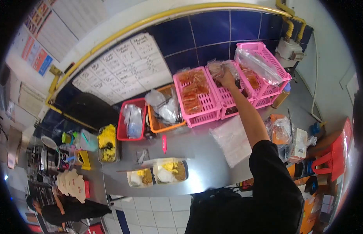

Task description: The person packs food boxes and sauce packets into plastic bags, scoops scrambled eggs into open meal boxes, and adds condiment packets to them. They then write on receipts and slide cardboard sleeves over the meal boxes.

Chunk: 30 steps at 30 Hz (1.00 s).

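Note:
My right hand [227,80] reaches into the middle pink basket [229,102], among clear plastic packets [217,69] with dark contents. Its fingers are too small and hidden among the packets to tell whether they grip one. To its left stands a pink basket [203,120] with packets of orange-red sauce [192,104]; to its right a further pink basket [262,93] holds similar packets, with clear plastic bags [261,67] on top. My left hand is out of view. Two open food boxes [152,185] with rice, yellow shreds and brown food sit at the front edge of the metal counter [205,158].
An orange basket [160,126] and a red basket [135,136] hold plastic bags. A tray of yellow food [107,144], a pink marker [164,144] and plastic sheets [233,142] lie on the counter. Another person [68,208] is at the lower left.

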Each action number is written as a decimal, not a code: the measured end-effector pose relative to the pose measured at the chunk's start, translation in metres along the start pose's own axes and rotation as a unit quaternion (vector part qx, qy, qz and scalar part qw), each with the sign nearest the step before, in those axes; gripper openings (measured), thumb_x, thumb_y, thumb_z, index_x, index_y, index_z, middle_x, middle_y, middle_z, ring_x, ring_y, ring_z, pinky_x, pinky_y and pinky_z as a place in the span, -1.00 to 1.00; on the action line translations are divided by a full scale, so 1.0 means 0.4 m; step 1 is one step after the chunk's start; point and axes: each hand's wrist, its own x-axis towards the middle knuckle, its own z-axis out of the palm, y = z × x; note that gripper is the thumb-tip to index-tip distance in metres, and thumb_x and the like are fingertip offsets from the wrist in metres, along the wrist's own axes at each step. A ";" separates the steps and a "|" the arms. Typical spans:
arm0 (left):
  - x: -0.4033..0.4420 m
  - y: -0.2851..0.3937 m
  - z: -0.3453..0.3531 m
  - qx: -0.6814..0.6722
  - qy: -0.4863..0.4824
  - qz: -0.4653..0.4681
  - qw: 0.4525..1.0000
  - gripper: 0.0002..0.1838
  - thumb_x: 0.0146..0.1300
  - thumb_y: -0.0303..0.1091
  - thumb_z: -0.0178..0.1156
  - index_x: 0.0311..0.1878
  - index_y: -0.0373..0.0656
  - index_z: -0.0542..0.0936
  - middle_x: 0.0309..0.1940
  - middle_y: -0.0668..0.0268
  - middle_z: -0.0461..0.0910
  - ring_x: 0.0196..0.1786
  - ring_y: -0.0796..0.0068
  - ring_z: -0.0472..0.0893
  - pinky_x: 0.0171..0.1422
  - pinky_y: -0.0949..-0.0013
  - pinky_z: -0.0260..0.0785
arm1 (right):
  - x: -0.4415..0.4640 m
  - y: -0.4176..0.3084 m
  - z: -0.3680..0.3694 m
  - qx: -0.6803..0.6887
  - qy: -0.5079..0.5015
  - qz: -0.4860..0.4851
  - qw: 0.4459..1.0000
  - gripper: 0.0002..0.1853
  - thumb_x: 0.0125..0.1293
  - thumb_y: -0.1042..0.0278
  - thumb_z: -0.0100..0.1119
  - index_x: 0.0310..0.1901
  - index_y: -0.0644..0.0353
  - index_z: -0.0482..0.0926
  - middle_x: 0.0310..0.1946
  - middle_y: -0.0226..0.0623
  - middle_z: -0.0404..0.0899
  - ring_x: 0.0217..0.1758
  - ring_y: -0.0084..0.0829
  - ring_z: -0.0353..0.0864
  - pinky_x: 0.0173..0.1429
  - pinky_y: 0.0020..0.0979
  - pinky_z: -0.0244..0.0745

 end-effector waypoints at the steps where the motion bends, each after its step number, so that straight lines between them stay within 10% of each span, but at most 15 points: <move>1: 0.031 0.020 0.027 -0.001 -0.010 -0.045 0.999 -0.51 0.29 -0.31 0.33 0.22 -0.35 0.52 0.04 0.03 0.63 0.02 0.11 0.61 0.26 0.11 0.49 | -0.017 -0.007 -0.001 -0.007 0.032 -0.008 0.999 -0.46 0.09 0.27 0.48 0.10 0.29 0.58 -0.11 0.04 0.70 0.01 -0.07 0.70 0.12 -0.19 0.55; 5: 0.112 0.058 0.092 -0.012 -0.039 -0.116 0.992 -0.50 0.28 -0.32 0.33 0.23 -0.37 0.51 0.05 0.01 0.62 0.04 0.10 0.60 0.28 0.11 0.48 | 0.016 0.055 -0.028 0.029 -0.108 -0.044 0.993 -0.80 0.21 0.35 0.39 -0.27 0.34 0.71 -0.38 -0.24 0.72 -0.30 -0.50 0.64 -0.14 -0.43 0.52; 10: 0.168 0.079 0.123 -0.014 -0.058 -0.136 0.989 -0.48 0.28 -0.33 0.33 0.23 -0.39 0.50 0.08 -0.01 0.61 0.07 0.09 0.60 0.30 0.12 0.46 | 0.090 0.015 -0.124 0.059 -0.105 -0.120 0.985 -0.79 0.32 0.32 0.28 -0.17 0.32 0.69 -0.31 -0.29 0.70 -0.23 -0.56 0.61 -0.10 -0.45 0.49; 14: 0.200 0.093 0.140 -0.009 -0.069 -0.136 0.988 -0.47 0.27 -0.33 0.33 0.24 -0.41 0.49 0.09 -0.03 0.60 0.10 0.08 0.59 0.31 0.13 0.45 | 0.093 -0.077 -0.175 0.225 -0.060 0.000 0.972 -0.85 0.33 0.35 0.24 -0.16 0.22 0.57 -0.45 -0.41 0.51 -0.39 -0.38 0.49 -0.17 -0.26 0.48; 16: 0.210 0.097 0.146 -0.008 -0.073 -0.137 0.988 -0.46 0.26 -0.33 0.34 0.24 -0.41 0.49 0.10 -0.04 0.59 0.11 0.08 0.59 0.32 0.13 0.44 | 0.113 -0.055 -0.155 0.100 0.056 -0.205 0.972 -0.85 0.33 0.41 0.21 -0.10 0.19 0.57 -0.41 -0.34 0.57 -0.35 -0.30 0.54 -0.15 -0.23 0.48; 20: 0.225 0.107 0.149 -0.007 -0.071 -0.143 0.987 -0.45 0.26 -0.34 0.34 0.25 -0.43 0.48 0.12 -0.06 0.59 0.13 0.07 0.58 0.34 0.14 0.42 | 0.121 -0.025 -0.150 -0.199 -0.264 -0.073 0.941 -0.54 0.19 0.35 0.31 0.16 0.15 0.54 -0.05 0.03 0.67 -0.07 0.04 0.68 0.07 -0.20 0.54; 30: 0.213 0.092 0.151 0.003 -0.066 -0.170 0.983 -0.42 0.24 -0.35 0.34 0.26 -0.47 0.46 0.16 -0.11 0.56 0.20 0.05 0.57 0.38 0.15 0.39 | 0.003 0.054 -0.051 -0.144 -0.153 -0.118 0.971 -0.43 0.17 0.45 0.30 0.27 0.15 0.49 -0.04 0.06 0.69 -0.02 0.05 0.70 0.10 -0.11 0.56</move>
